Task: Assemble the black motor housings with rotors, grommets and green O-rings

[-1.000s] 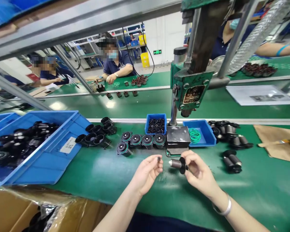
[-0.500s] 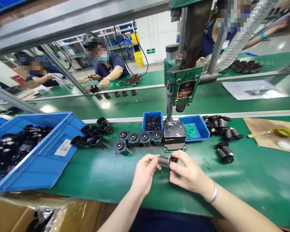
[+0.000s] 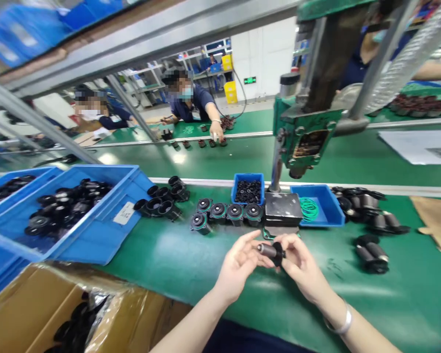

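Note:
A motor rotor point(image 3: 266, 250) with a dark cylindrical core and a black round end cap point(image 3: 278, 254) is held over the bench in front of me. My right hand point(image 3: 297, 257) is closed around the end cap side from the right. My left hand point(image 3: 238, 264) is at the core's free end, index finger stretched out and fingers apart; some fingertips pass behind or under the rotor, so their contact is partly hidden. Just beyond my hands sits a black block point(image 3: 282, 208) under the green press point(image 3: 306, 139). Left of it stand black housings with green rings point(image 3: 235, 213).
Blue bins hold black parts point(image 3: 68, 208), small black pieces point(image 3: 248, 191) and green rings point(image 3: 309, 209). Empty black cups point(image 3: 161, 203) stand left; more rotors point(image 3: 372, 254) lie right. An open carton point(image 3: 128, 318) is at lower left. Across the bench, a co-worker point(image 3: 191, 100) reaches toward small parts.
My view has shifted left. The rotor now shows its black end cap between my hands, and my left fingers have opened from a pinch on its end. The co-worker's arm has reached out.

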A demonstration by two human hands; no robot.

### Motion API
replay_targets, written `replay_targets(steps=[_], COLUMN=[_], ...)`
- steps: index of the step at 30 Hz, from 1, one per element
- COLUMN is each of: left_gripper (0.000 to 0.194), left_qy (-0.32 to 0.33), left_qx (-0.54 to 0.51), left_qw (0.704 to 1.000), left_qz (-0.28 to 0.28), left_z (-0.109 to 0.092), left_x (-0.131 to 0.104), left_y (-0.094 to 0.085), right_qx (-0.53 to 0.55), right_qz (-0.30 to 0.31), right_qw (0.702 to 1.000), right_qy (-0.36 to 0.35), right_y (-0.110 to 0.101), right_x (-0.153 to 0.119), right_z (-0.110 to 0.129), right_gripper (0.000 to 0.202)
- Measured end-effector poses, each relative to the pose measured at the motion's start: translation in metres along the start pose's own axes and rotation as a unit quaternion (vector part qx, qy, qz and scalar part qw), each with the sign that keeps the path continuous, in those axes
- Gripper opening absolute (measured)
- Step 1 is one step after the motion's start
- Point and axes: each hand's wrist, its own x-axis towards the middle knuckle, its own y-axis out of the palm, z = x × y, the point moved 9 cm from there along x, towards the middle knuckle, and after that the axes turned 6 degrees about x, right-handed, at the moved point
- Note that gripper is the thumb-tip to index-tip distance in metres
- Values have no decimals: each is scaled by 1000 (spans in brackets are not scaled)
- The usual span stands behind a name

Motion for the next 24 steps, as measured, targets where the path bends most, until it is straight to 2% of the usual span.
replay_targets(steps=[3,6,8,9,10,11,12,13,14,16,18,20,22,24], left_gripper=[43,44,45,40,35,29,25,26,29,28,18,16,20,22], left_qy=[6,-4,14,40,75,113,152,164,162,144,120,102,93,91], left_qx=[7,44,111,170,251,335,421,502,523,552,572,590,603,616], left_qw=[1000,999,994,984,960,916,843,744,700,660,657,659,664,676], left_qz=[-5,-5,-6,-38,-104,-188,-298,-410,-458,-488,-476,-455,-433,-393], left_z=[6,9,-5,-20,-41,-66,-94,-120,-136,-153,-158,-159,-164,-171], left_x=[-1,-4,-7,-8,-10,-14,-23,-34,-37,-31,-21,-18,-29,-51], left_y=[0,-3,-14,-30,-54,-83,-115,-145,-172,-216,-247,-260,-258,-243], right_qx=[-19,2,22,27,27,27,26,24,20,7,-5,-9,-3,5], right_qz=[7,-7,-36,-50,-61,-68,-71,-65,-53,-19,7,8,-11,-47], right_qw=[1000,999,996,995,994,993,993,994,995,997,997,997,997,996], right_qy=[-4,42,77,87,92,93,93,90,86,77,72,70,71,75], right_y=[-4,-6,-9,-11,-13,-15,-17,-18,-19,-19,-19,-20,-21,-24], right_x=[-3,-7,-11,-13,-14,-14,-13,-12,-10,-7,-4,-4,-4,-4], right_z=[-2,-11,-16,-17,-18,-18,-18,-19,-20,-23,-27,-29,-29,-27], right_gripper=[22,26,31,32,34,34,34,33,32,29,26,25,27,28])
